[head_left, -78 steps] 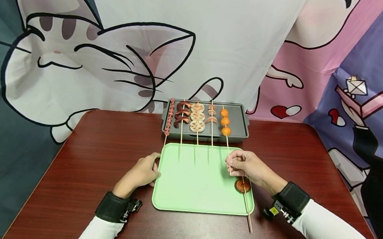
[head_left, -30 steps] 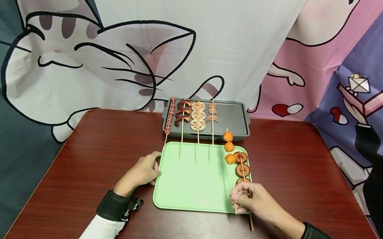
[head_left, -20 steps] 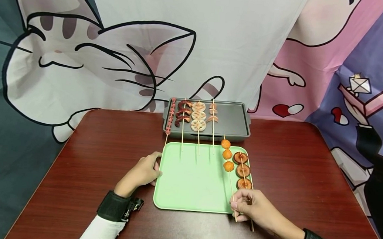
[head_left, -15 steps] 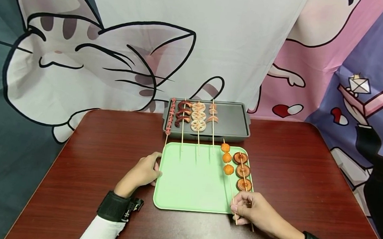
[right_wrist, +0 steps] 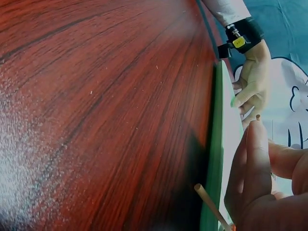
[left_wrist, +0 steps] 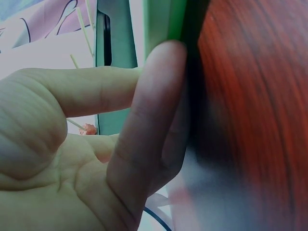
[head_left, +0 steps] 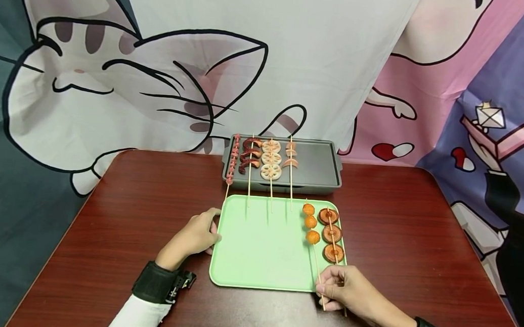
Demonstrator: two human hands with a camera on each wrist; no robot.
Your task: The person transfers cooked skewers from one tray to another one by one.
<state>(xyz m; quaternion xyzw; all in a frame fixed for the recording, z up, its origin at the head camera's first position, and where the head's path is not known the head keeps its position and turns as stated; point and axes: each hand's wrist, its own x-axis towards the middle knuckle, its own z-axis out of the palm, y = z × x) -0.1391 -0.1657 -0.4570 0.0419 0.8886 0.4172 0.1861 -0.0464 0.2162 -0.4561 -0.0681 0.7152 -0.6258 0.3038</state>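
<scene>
My left hand (head_left: 198, 231) holds the left edge of the light green tray (head_left: 253, 286), thumb and fingers at its rim. The left wrist view shows a fingertip (left_wrist: 166, 55) right against the tray's side. At the tray's right front corner, my right hand (head_left: 342, 289) pinches the stick of a skewer (head_left: 313, 237) with orange balls on it. The balls lie over the right part of the tray. Right beside them, on the tray's right edge, is a skewer of browned mushroom slices (head_left: 332, 234); its stick passes under my right hand and out past the front rim.
Behind the green tray stands a grey baking pan (head_left: 319, 162). On its left and middle lie skewers of pink sausage (head_left: 233, 156), dark red curled pieces (head_left: 250, 153), lotus root slices (head_left: 270, 171) and pale pink pieces (head_left: 291, 162), their sticks reaching over the tray. A printed curtain (head_left: 333, 62) hangs behind the table.
My right hand has brought the orange ball skewer from the pan's right side toward me and lowered it to the tray beside the mushrooms. My left hand has stayed at the tray's edge.
</scene>
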